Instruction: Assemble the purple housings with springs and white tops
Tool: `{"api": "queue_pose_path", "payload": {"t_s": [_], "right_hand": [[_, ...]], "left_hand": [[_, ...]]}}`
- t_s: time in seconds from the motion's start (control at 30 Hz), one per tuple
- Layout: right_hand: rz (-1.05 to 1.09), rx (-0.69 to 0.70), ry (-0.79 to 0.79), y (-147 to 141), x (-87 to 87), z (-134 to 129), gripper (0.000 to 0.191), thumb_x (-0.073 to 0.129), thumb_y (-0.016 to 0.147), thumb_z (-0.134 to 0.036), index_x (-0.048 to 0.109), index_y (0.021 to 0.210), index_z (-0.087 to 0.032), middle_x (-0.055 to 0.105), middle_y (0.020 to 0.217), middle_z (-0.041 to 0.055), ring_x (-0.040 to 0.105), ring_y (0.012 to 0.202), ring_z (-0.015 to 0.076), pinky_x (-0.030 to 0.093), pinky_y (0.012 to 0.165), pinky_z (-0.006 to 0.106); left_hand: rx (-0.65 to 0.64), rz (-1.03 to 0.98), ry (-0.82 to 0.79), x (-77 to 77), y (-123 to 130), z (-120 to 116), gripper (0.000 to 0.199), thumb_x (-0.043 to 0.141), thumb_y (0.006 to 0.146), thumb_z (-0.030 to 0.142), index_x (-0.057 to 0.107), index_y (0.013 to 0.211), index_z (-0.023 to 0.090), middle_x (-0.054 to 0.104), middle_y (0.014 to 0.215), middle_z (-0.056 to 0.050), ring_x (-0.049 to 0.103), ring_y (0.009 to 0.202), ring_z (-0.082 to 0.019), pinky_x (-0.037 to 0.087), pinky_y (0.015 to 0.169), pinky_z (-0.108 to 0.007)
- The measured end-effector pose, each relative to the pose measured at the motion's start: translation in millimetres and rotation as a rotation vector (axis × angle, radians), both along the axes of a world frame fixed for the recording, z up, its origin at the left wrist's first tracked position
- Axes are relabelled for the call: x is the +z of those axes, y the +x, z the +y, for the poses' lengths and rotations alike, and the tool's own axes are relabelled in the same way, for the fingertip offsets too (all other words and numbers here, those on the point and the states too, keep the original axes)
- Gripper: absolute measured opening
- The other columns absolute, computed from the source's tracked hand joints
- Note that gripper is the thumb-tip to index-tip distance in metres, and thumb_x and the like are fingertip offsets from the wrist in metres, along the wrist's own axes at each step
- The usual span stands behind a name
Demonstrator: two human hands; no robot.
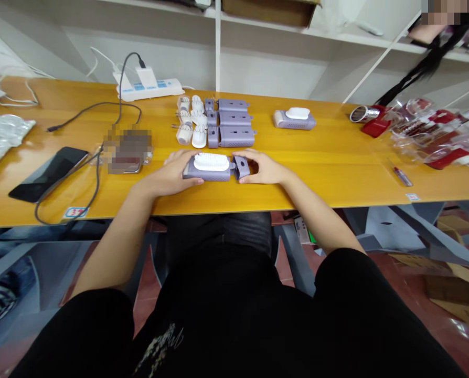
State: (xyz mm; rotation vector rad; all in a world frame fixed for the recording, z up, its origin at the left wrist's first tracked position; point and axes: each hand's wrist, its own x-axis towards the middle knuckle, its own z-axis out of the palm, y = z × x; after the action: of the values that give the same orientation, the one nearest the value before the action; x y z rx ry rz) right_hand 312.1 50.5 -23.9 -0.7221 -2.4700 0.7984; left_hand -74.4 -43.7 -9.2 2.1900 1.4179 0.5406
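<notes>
My left hand (174, 173) is closed round the left end of a purple plastic housing (212, 175) with a white bristled brush head (211, 162) on top. Close to its right end, my right hand (265, 168) pinches a small purple end cap (241, 167) between thumb and fingers. A narrow tab shows between cap and housing; whether they touch I cannot tell. Behind my hands lie several purple housings (236, 136), small purple caps (213, 137), white brush heads (199, 137) and pale cylinders with wire springs (184, 135). A similar purple unit with a white top (295, 122) rests farther right.
A black phone (48, 173) and grey cable (98, 178) lie at left, near a blurred object (128, 152). A white power strip (151, 90) stands behind. Red and clear parts (435, 131) crowd the right, with a small tube (403, 177) before them. A person is partly visible top right.
</notes>
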Motion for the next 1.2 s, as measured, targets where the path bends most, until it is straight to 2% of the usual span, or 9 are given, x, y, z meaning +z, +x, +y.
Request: {"api": "queue_pose_path", "payload": {"t_s": [0.17,0.43,0.67,0.87,1.2], "right_hand": [[-0.022,-0.016,0.049,-2,-5.0,1,0.111,0.097,0.087,-0.089,0.070,0.176,-0.028,0.074,0.172,0.0202,0.069,0.158,0.0495,0.051,0.140,0.076],[-0.034,-0.005,0.080,-3,-6.2,3,0.110,0.095,0.089,-0.089,0.070,0.177,-0.028,0.072,0.173,0.0196,0.069,0.159,0.0480,0.051,0.142,0.073],[0.015,-0.014,0.072,-5,-7.1,0,0.106,0.097,0.088,-0.088,0.074,0.172,-0.027,0.077,0.169,0.0191,0.073,0.155,0.0467,0.054,0.139,0.072],[0.044,-0.038,0.119,-5,-7.7,-3,0.103,0.095,0.089,-0.089,0.075,0.167,-0.025,0.081,0.161,0.0198,0.079,0.145,0.0453,0.061,0.132,0.069],[-0.006,-0.042,0.176,-4,-4.9,-13,0.100,0.086,0.097,-0.089,0.070,0.171,-0.024,0.080,0.159,0.0216,0.078,0.144,0.0458,0.062,0.130,0.069]], "left_hand": [[0.016,0.015,0.017,-1.5,1,-1,0.104,0.078,0.096,0.081,0.054,0.179,0.024,0.059,0.178,-0.023,0.052,0.170,-0.056,0.038,0.148,-0.077],[0.013,0.031,-0.007,-0.1,3,-2,0.102,0.077,0.097,0.082,0.055,0.177,0.022,0.062,0.168,-0.023,0.054,0.166,-0.057,0.039,0.146,-0.079],[0.029,0.034,-0.012,-2.8,3,-1,0.102,0.077,0.098,0.081,0.054,0.179,0.025,0.061,0.170,-0.023,0.054,0.166,-0.057,0.040,0.145,-0.079],[0.034,0.047,-0.035,0.8,4,-3,0.105,0.075,0.099,0.083,0.052,0.182,0.023,0.060,0.173,-0.023,0.051,0.170,-0.057,0.038,0.147,-0.077],[0.025,0.088,-0.050,1.1,1,0,0.110,0.075,0.096,0.086,0.048,0.186,0.026,0.060,0.175,-0.022,0.051,0.171,-0.058,0.040,0.146,-0.077]]}}
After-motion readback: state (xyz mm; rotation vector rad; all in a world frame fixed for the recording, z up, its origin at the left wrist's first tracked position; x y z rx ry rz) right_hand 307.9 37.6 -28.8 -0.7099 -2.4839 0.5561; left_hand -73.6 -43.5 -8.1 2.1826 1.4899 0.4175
